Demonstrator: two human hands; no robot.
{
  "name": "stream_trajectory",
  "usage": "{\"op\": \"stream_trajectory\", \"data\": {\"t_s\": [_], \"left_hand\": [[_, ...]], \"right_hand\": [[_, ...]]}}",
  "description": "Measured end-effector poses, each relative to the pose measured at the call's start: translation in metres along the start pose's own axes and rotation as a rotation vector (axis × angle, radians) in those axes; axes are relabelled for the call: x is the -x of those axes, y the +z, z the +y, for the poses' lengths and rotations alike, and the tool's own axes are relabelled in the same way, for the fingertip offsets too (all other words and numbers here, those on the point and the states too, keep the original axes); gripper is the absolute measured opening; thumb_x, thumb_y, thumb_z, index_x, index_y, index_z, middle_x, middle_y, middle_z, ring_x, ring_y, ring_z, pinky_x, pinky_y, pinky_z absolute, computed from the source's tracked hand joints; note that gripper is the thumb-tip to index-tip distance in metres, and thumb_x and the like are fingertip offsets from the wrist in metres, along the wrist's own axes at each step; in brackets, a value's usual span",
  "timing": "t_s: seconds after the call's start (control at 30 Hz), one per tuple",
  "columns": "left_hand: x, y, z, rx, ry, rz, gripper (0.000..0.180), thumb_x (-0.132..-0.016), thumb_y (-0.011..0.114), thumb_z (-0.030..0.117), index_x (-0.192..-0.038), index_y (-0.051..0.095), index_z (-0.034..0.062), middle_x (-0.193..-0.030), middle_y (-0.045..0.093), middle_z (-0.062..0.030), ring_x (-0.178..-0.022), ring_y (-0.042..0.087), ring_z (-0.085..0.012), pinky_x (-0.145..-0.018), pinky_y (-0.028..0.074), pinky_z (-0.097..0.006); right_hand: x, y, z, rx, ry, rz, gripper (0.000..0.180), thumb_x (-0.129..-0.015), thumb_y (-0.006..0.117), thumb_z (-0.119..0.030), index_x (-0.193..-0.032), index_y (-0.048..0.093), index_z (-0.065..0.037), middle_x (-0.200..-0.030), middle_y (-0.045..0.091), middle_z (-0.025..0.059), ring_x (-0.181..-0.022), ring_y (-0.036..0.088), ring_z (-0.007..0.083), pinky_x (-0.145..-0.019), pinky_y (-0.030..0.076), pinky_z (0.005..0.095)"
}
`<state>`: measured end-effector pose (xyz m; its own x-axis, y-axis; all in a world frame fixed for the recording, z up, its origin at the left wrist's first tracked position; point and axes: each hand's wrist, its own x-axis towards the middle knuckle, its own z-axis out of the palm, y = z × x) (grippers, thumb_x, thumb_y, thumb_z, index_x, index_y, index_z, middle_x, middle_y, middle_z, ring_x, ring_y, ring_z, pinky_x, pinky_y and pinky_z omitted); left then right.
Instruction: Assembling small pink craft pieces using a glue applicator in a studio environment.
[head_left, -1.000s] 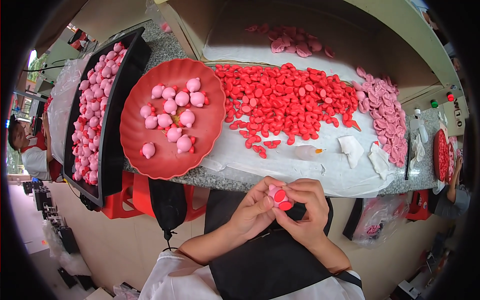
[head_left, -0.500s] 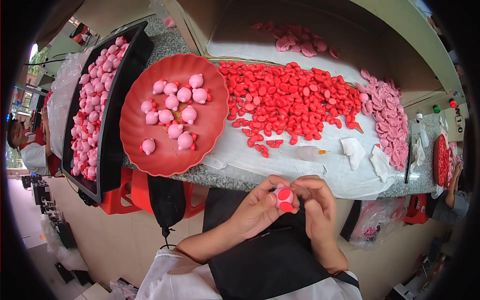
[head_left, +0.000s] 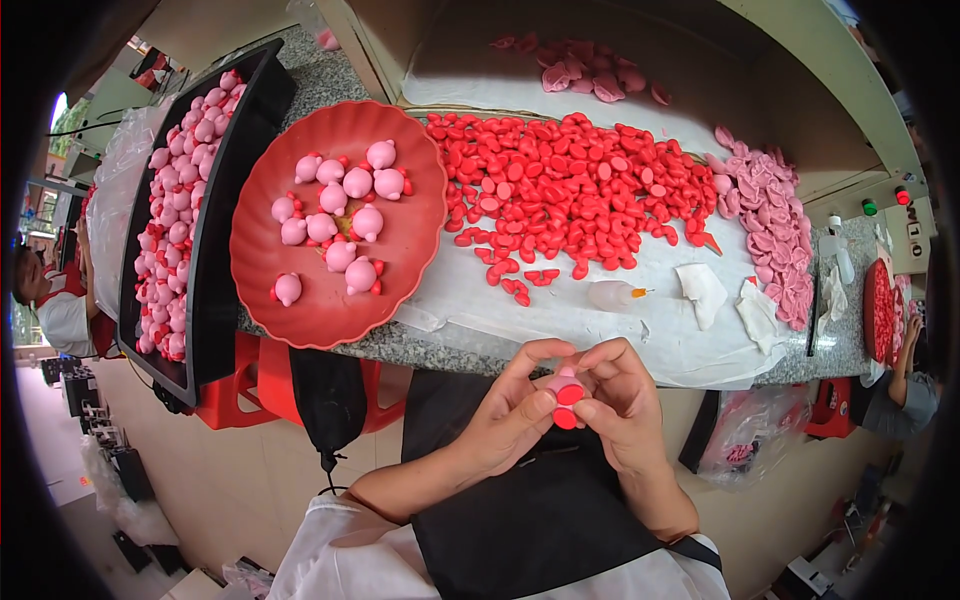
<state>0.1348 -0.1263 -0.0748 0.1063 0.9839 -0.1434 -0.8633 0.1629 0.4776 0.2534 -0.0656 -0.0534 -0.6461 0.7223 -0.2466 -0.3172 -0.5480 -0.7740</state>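
Observation:
In front of my apron, both hands hold one small pink toy figure (head_left: 569, 394) with two red oval feet turned toward me. My left hand (head_left: 512, 412) grips it from the left, thumb against its side. From the right, my right hand (head_left: 628, 408) pinches it, with the thumb at the red feet and the index finger bent over the top. The fingers hide part of its pink body. Beyond my hands, a broad heap of red foot pieces (head_left: 580, 185) lies on white paper (head_left: 460, 325). A small squeeze bottle (head_left: 612, 294) with an orange tip lies at the heap's near edge.
To the left, a red scalloped plate (head_left: 330, 318) bears several pink figures, and a black tray (head_left: 225, 225) beyond it is full of them. Pink thin pieces (head_left: 770, 225) are heaped at right, near crumpled white tissues (head_left: 702, 296). A shelf wall (head_left: 380, 50) stands behind.
My right thumb and fingers have come in against the figure, which has tilted slightly. The plate and heaps appear shifted slightly up and left in the view.

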Motion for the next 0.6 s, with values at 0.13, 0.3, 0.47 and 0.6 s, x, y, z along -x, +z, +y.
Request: {"op": "stream_trajectory", "data": {"t_s": [0.13,0.3,0.47,0.6], "left_hand": [[-0.003,0.002,0.004,-0.034,0.032,-0.025,0.050,-0.075,0.056,0.018,-0.113,0.026,0.0067,-0.089,0.050,-0.0076,-0.085,0.048,-0.0116,-0.073,0.038,-0.024],[-0.001,-0.006,0.005,-0.430,0.180,0.027,0.053,-0.063,0.067,0.007,-0.105,0.034,0.0058,-0.086,0.053,-0.0077,-0.081,0.051,-0.0127,-0.073,0.038,-0.024],[-0.002,-0.006,0.017,-1.337,0.568,-0.016,0.044,-0.055,0.071,0.006,-0.091,0.045,0.0031,-0.087,0.053,-0.0108,-0.083,0.051,-0.0178,-0.072,0.039,-0.028],[-0.002,-0.003,0.006,-0.856,0.630,0.139,0.037,-0.061,0.067,0.011,-0.093,0.050,0.0007,-0.090,0.052,-0.0105,-0.081,0.051,-0.0198,-0.072,0.040,-0.029]], "right_hand": [[0.002,0.000,0.000,0.018,-0.042,0.008,0.035,-0.065,0.060,-0.001,-0.094,0.040,-0.002,-0.090,0.050,0.0095,-0.083,0.047,0.0143,-0.072,0.038,0.0240],[0.002,-0.002,-0.015,0.064,-0.123,-0.025,0.032,-0.061,0.062,-0.005,-0.089,0.047,0.000,-0.088,0.049,0.0118,-0.086,0.046,0.0179,-0.078,0.034,0.0275],[0.003,0.003,-0.010,0.573,-0.313,0.051,0.018,-0.063,0.058,0.004,-0.081,0.052,0.002,-0.086,0.049,0.0121,-0.082,0.049,0.0180,-0.072,0.039,0.0272],[0.004,0.005,0.005,0.172,-0.333,0.067,0.016,-0.066,0.055,0.008,-0.080,0.052,0.003,-0.088,0.050,0.0126,-0.081,0.050,0.0168,-0.070,0.041,0.0265]]}}
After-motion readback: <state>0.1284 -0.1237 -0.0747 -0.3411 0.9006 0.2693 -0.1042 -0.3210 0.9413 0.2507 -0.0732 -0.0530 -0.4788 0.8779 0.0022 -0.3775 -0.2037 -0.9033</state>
